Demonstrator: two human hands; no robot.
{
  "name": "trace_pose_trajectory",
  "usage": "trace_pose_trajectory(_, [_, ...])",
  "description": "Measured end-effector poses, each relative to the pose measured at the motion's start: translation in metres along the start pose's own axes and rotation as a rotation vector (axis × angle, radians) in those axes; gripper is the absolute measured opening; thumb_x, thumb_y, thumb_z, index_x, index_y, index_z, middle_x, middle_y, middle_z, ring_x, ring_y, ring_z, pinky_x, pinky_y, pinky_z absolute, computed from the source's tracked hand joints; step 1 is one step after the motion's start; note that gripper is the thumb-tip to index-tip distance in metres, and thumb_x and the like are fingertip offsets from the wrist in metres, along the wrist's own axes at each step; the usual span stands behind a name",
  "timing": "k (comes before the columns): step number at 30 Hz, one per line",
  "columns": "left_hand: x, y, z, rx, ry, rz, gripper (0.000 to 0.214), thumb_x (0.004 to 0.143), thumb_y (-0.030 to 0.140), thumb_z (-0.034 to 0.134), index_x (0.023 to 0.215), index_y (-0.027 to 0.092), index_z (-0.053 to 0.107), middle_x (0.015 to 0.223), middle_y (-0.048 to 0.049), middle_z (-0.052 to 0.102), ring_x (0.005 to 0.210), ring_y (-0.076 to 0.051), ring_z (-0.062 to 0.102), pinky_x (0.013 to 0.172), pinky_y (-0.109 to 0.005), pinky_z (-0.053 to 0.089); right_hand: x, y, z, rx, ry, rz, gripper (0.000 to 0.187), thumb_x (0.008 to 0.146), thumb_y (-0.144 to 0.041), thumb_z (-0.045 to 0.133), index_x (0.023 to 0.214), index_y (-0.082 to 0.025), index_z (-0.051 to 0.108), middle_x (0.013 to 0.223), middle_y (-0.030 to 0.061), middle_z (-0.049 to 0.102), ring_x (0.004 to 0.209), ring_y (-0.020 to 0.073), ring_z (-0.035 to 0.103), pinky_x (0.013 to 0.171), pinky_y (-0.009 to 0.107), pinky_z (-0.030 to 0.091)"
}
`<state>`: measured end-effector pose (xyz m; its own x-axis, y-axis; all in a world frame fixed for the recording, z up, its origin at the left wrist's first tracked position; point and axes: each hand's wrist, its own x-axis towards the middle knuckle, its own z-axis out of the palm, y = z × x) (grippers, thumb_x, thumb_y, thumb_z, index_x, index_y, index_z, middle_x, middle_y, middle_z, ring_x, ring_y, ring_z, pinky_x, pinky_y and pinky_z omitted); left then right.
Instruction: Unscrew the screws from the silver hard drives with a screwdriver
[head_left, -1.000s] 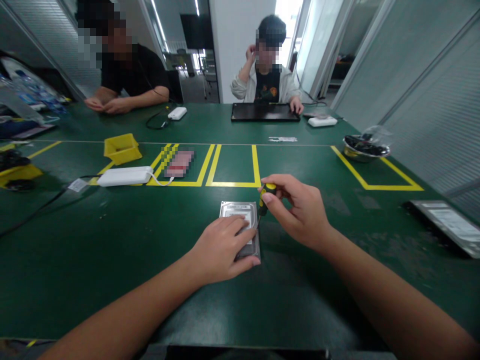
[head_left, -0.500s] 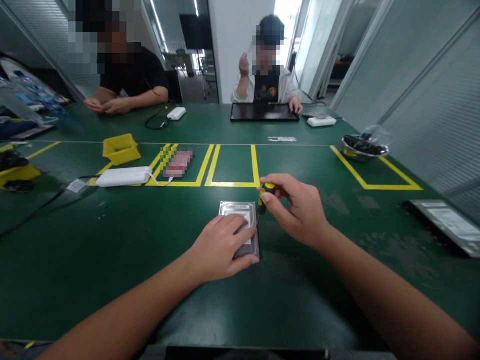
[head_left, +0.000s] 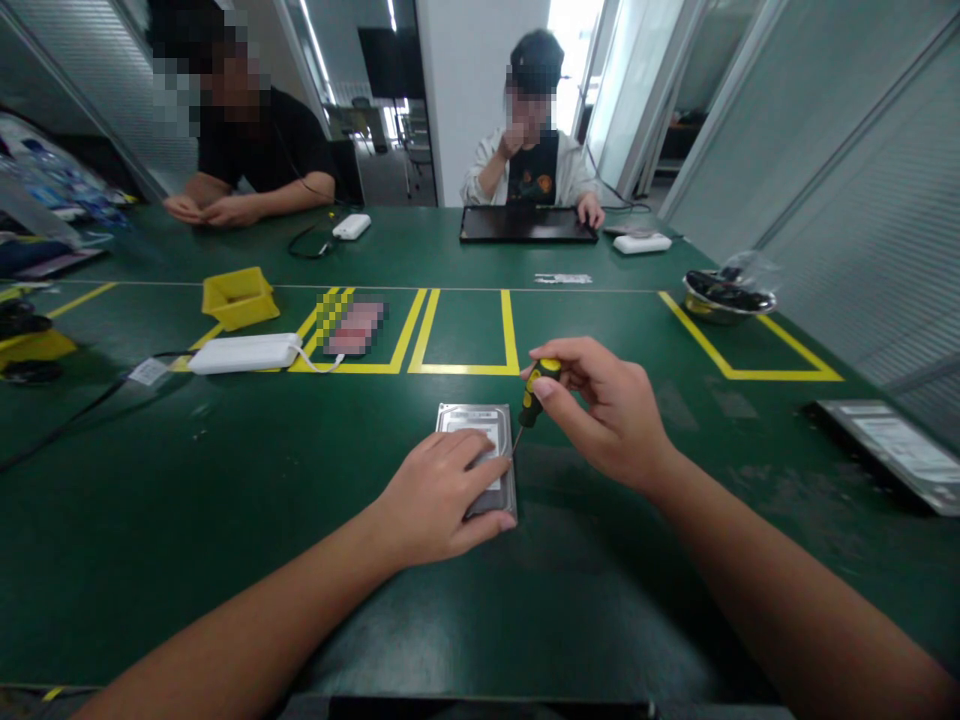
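Note:
A silver hard drive [head_left: 476, 415] with a white label lies on the green table in front of me. My left hand [head_left: 450, 490] rests across it, fingers over the label and thumb along the near edge, holding it down. In my right hand [head_left: 600, 405] is a small screwdriver [head_left: 532, 392] with a yellow and dark green handle, pinched between thumb and fingers. Its thin shaft slants down to the drive's right edge, close to my left index finger. Exactly where the tip sits is hidden.
A second hard drive [head_left: 892, 450] lies at the right. Behind are a yellow bin [head_left: 238, 298], a white power strip [head_left: 246, 353], a phone [head_left: 356, 328] and a metal bowl [head_left: 727, 300] of dark parts. Two people sit opposite, one with a black panel [head_left: 529, 224].
The screwdriver handle has risen a little and leans more to the right, showing more of its shaft. My left hand stays put. The person opposite has brought a hand closer to the face.

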<state>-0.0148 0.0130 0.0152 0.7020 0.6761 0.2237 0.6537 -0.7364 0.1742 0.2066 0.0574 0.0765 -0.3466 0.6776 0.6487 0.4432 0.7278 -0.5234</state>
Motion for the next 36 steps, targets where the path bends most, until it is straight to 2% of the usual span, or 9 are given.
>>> trace_pose_trajectory(14, [0.000, -0.001, 0.001, -0.011, 0.000, -0.002, 0.054, 0.090, 0.059, 0.052, 0.128, 0.022, 0.058, 0.125, -0.0142, 0.058, 0.116, -0.033, 0.055, 0.094, -0.050, 0.046, -0.001, 0.005, 0.004, -0.040, -0.016, -0.047, 0.020, 0.093, -0.026, 0.058, 0.111, -0.016, 0.059, 0.087, 0.0001, 0.065, 0.064, 0.0072, 0.055, 0.061, 0.020, 0.045])
trace_pose_trajectory(18, [0.000, 0.000, 0.000, -0.009, 0.004, -0.002, 0.053, 0.090, 0.059, 0.052, 0.127, 0.022, 0.058, 0.124, -0.0140, 0.059, 0.115, -0.033, 0.056, 0.093, -0.050, 0.046, 0.001, 0.001, 0.001, -0.079, -0.046, -0.090, 0.020, 0.093, -0.025, 0.057, 0.110, -0.016, 0.060, 0.086, 0.0006, 0.065, 0.066, 0.0089, 0.056, 0.064, 0.022, 0.046])
trace_pose_trajectory(21, [0.000, 0.000, 0.000, -0.012, 0.012, 0.001, 0.053, 0.090, 0.059, 0.052, 0.126, 0.021, 0.059, 0.125, -0.0140, 0.059, 0.114, -0.033, 0.057, 0.092, -0.050, 0.047, 0.003, -0.005, -0.001, -0.075, -0.078, -0.146, 0.021, 0.092, -0.021, 0.056, 0.111, -0.014, 0.063, 0.091, 0.0035, 0.064, 0.073, 0.0108, 0.056, 0.069, 0.025, 0.046])
trace_pose_trajectory(24, [0.000, -0.001, 0.001, -0.027, 0.018, 0.003, 0.053, 0.091, 0.059, 0.051, 0.126, 0.020, 0.058, 0.124, -0.0137, 0.060, 0.115, -0.033, 0.056, 0.094, -0.050, 0.047, 0.004, -0.011, -0.003, -0.036, -0.097, -0.140, 0.022, 0.091, -0.018, 0.056, 0.111, -0.014, 0.064, 0.097, 0.0056, 0.063, 0.075, 0.0109, 0.056, 0.069, 0.025, 0.047])
trace_pose_trajectory(31, [-0.001, -0.001, 0.001, -0.066, 0.024, -0.005, 0.054, 0.090, 0.058, 0.053, 0.124, 0.016, 0.057, 0.125, -0.0137, 0.061, 0.121, -0.032, 0.055, 0.101, -0.050, 0.045, 0.005, -0.016, -0.005, -0.096, -0.054, -0.138, 0.016, 0.092, -0.028, 0.062, 0.100, -0.017, 0.069, 0.092, 0.0052, 0.061, 0.080, 0.0135, 0.058, 0.072, 0.027, 0.049])
trace_pose_trajectory(36, [-0.001, -0.001, 0.000, -0.072, 0.023, -0.010, 0.053, 0.090, 0.058, 0.054, 0.123, 0.017, 0.057, 0.125, -0.0139, 0.062, 0.120, -0.033, 0.056, 0.100, -0.050, 0.045, 0.007, -0.019, -0.012, -0.094, -0.115, -0.158, 0.019, 0.091, -0.020, 0.060, 0.108, -0.016, 0.066, 0.094, 0.0041, 0.067, 0.074, 0.0118, 0.058, 0.071, 0.026, 0.049])
